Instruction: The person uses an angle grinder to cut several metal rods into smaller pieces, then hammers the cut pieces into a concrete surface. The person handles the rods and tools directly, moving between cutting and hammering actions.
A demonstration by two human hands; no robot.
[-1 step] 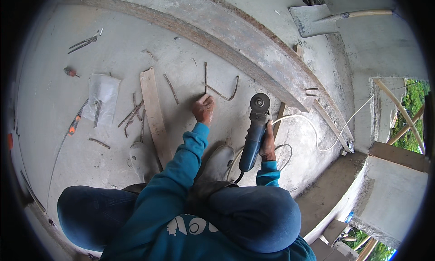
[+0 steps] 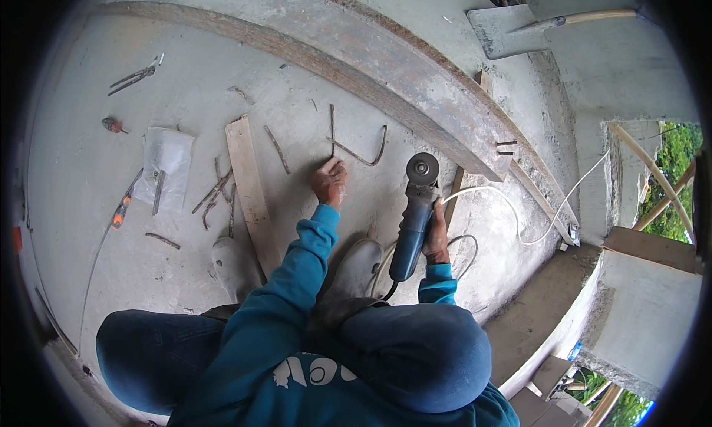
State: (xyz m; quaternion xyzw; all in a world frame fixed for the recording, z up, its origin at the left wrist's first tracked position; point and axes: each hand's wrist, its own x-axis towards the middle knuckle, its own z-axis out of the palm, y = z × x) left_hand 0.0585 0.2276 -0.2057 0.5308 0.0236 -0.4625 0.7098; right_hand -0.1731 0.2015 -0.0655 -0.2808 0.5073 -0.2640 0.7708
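Observation:
My right hand is wrapped round the body of a blue angle grinder, whose round disc points away from me, raised over the floor. With closed fingers, my left hand grips the near end of a thin, rusty steel rod. The rod points straight away from me. Just right of it, and touching or crossing it, lies a bent steel rod with a hooked end. A short loose rod rests left of that hand.
A long, rusty steel beam spans the far side. A wooden plank lies between my feet. At left are pincers, a clear plastic bag and several rod pieces. A white cable trails right; a shovel lies beyond.
The view has shifted very slightly. Both hands keep their holds on the rod and the angle grinder.

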